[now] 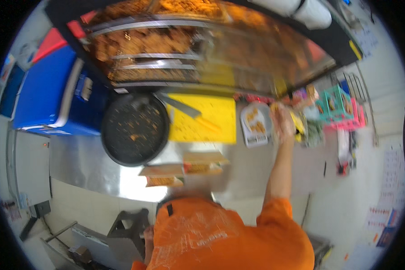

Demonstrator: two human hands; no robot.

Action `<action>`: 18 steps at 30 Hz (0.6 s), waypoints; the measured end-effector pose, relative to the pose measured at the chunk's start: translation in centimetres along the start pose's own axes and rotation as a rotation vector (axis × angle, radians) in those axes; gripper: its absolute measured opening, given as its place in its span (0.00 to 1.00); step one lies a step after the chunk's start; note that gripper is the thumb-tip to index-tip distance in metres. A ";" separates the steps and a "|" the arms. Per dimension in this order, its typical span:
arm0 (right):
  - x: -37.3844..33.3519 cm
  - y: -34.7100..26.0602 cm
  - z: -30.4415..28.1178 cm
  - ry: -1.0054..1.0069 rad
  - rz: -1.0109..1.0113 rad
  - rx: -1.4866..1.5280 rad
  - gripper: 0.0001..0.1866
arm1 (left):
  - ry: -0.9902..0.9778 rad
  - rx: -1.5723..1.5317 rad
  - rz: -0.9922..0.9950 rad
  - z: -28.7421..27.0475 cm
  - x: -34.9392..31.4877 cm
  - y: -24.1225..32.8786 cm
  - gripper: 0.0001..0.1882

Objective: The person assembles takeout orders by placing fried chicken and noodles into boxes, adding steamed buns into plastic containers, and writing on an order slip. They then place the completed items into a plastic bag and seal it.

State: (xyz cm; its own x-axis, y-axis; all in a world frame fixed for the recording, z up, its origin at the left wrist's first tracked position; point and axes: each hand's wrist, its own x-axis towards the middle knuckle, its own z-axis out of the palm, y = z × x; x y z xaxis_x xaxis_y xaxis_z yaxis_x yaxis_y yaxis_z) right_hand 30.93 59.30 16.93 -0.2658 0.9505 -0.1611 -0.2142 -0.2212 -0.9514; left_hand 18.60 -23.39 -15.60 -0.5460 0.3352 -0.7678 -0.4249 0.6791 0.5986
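Observation:
My right arm reaches forward over the steel counter, and my right hand (282,122) is beside the right edge of a white kitchen scale (256,143). Motion blurs its fingers, so I cannot tell whether it holds anything. Several golden-brown food pieces (257,127) lie in the scale's pale tray. Just right of that hand is a yellow package (299,127). Low beside my body hangs my left hand (148,234), mostly hidden by the orange shirt; its fingers do not show clearly. Two open paper boxes (165,181) with food inside stand near the counter's front edge.
A round black pan (135,130) with crumbs sits left of a yellow cutting board (222,119), where a broad knife (186,109) lies. Behind them rises a glass display case (162,84) of fried food. A blue cooler (45,94) stands left, teal and pink baskets (335,105) right.

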 end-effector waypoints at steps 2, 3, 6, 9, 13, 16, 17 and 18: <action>-1.5 -1.7 5.7 -0.284 -0.032 -0.258 0.14 | 0.090 -0.111 -0.164 0.2 -0.9 0.8 0.21; -2.7 -2.2 9.7 -0.427 -0.171 -0.327 0.14 | 0.152 -0.312 -0.271 0.5 -1.2 1.7 0.20; -6.6 -4.0 23.3 -0.496 -1.056 -1.131 0.16 | 0.057 -0.464 -0.184 -0.5 -1.7 5.1 0.18; -6.4 -7.7 36.5 -0.495 -1.492 -1.141 0.13 | 0.087 -0.192 -0.090 -1.6 -0.4 7.7 0.17; -5.3 -10.3 42.6 -0.288 -1.108 -1.519 0.23 | 0.187 -0.536 -0.175 -1.9 2.1 5.5 0.18; -7.3 -4.9 37.5 -0.151 -1.317 -1.126 0.26 | -0.039 -0.725 0.091 -1.4 2.8 1.2 0.19; -8.2 -2.0 34.4 -0.236 -1.421 -0.962 0.26 | 0.012 -0.545 0.039 -1.3 2.3 -0.1 0.18; -8.9 0.7 30.0 -0.132 -1.240 -1.045 0.26 | 0.035 -0.438 0.007 -1.4 1.7 -0.9 0.17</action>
State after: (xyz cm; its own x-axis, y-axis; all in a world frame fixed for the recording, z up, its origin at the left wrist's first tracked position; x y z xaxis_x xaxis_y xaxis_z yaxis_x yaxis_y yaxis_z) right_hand 4.93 44.17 25.53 -0.5118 0.3859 0.7676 0.3349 0.9124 -0.2354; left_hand 17.05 -24.31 -17.11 -0.5707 0.3116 -0.7598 -0.6830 0.3336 0.6498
